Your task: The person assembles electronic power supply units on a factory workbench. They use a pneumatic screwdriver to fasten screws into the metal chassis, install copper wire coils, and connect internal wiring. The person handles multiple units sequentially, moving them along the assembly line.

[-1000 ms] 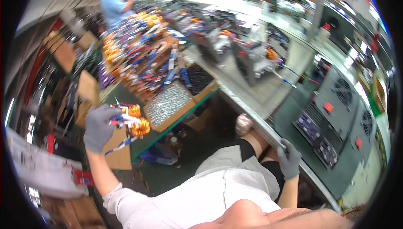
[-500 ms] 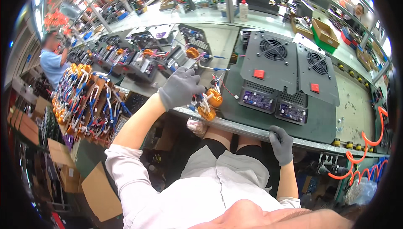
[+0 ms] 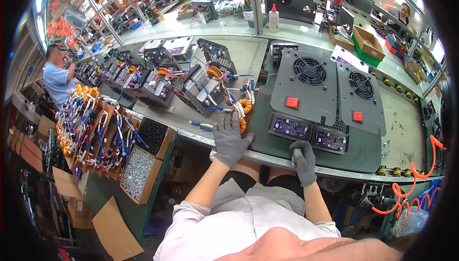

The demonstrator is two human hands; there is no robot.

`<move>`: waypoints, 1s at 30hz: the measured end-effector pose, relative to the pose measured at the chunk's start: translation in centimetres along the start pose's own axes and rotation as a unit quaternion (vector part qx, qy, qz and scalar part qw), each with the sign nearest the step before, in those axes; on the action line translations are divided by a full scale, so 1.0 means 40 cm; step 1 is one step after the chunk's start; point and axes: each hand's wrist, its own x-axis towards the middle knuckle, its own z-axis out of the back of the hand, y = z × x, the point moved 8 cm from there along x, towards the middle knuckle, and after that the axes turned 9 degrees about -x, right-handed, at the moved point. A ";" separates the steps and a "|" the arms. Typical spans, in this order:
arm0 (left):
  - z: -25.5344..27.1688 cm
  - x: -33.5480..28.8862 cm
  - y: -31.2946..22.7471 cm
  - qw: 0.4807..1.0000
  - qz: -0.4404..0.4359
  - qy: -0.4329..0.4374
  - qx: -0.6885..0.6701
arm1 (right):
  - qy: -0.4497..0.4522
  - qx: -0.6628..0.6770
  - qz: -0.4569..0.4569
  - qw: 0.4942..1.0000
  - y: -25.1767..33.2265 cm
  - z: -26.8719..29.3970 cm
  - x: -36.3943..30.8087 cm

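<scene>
A: Coil (image 3: 242, 125) placement. Left hand (image 3: 230, 139) lies flat over the orange coil at the bench edge (image 3: 267, 158), fingers spread, not gripping.
B: Right hand (image 3: 304, 161) curled on the edge, holding nothing. Next probably seat the coil by the grey unit (image 3: 306, 93).

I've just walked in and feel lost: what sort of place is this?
Most likely an electronics assembly workshop. A long workbench carries half-built power units with orange wound coils and blue wires, two grey fan-topped units, and bins of screws alongside.

White glue bottle (image 3: 273, 18), open cardboard box (image 3: 366, 42), tray of screws (image 3: 135, 172), coiled orange hose (image 3: 415, 184).
</scene>
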 end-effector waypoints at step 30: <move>0.168 -0.084 -0.289 0.920 -0.362 0.140 -0.053 | 0.058 -0.707 0.212 0.672 0.238 -0.120 0.127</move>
